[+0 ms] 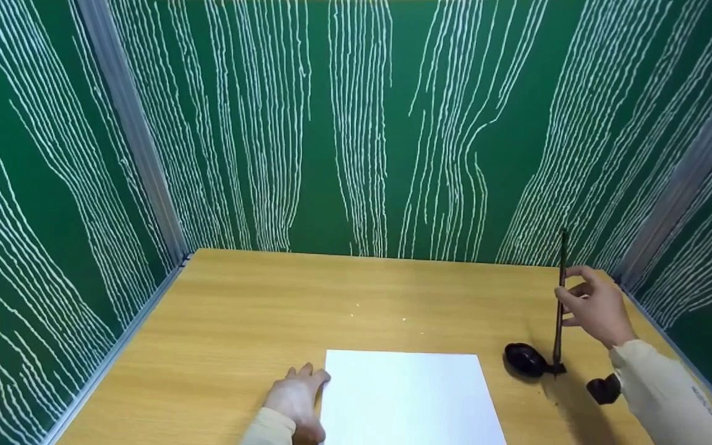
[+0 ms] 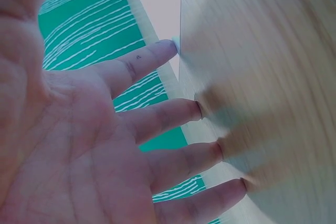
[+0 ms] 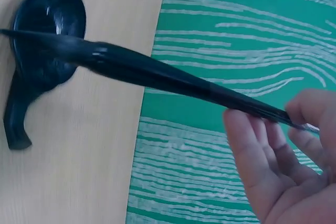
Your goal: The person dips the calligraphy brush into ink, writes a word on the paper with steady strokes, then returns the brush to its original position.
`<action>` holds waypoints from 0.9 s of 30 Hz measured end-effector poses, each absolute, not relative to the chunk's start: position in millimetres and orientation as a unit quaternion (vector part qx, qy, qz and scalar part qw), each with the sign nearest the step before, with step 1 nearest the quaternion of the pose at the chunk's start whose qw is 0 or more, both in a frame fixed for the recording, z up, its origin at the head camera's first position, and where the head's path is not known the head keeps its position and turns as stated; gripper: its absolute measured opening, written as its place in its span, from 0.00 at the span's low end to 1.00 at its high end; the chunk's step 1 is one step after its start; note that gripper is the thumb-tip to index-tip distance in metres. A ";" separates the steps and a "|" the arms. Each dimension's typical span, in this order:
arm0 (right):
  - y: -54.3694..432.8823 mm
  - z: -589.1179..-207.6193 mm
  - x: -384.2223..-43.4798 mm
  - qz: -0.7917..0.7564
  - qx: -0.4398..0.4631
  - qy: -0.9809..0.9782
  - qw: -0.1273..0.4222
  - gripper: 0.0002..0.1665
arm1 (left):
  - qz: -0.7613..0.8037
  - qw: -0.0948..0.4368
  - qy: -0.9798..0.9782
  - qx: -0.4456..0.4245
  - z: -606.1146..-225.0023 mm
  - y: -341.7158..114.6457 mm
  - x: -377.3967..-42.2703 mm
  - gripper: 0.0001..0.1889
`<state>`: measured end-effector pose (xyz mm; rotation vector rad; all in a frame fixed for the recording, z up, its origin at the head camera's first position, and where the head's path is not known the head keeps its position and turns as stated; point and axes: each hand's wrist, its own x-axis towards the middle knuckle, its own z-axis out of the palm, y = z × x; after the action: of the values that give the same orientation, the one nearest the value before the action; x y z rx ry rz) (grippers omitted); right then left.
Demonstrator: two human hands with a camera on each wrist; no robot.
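While the left hand (image 1: 294, 398) rests with fingers spread on the wooden surface (image 1: 238, 309) at the left edge of the white paper (image 1: 405, 395), the right hand (image 1: 600, 309) pinches a dark brush (image 3: 157, 75) nearly upright. Its lower end is by the handle of the black dish (image 1: 524, 360), right of the paper; whether they touch, I cannot tell.

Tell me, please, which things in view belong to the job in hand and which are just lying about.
In the job:
Brush, pinched in the right hand
White paper, left hand at its edge
Black dish, probably, near the brush's lower end

Apparently just lying about:
Dark object, partly hidden by the right sleeve
Pale specks on the table
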<state>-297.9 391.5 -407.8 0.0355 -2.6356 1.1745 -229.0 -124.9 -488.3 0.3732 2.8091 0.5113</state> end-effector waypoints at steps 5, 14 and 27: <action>377.5 -413.4 -285.5 0.417 -0.010 -0.890 0.185 0.27 | 0.186 0.140 0.964 0.125 -495.5 -124.9 -231.0 0.50; 364.4 -434.0 -271.6 0.465 -0.071 -0.839 0.273 0.23 | 0.190 0.121 0.965 0.131 -528.8 -133.3 -247.0 0.53; 359.9 -461.4 -267.2 0.469 -0.080 -0.835 0.278 0.21 | 0.201 0.127 0.963 0.128 -510.6 -130.8 -237.4 0.52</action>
<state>-267.2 359.9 -461.4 -0.2138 -2.2404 1.2584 -237.4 -130.8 -510.6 0.3737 2.8020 0.5848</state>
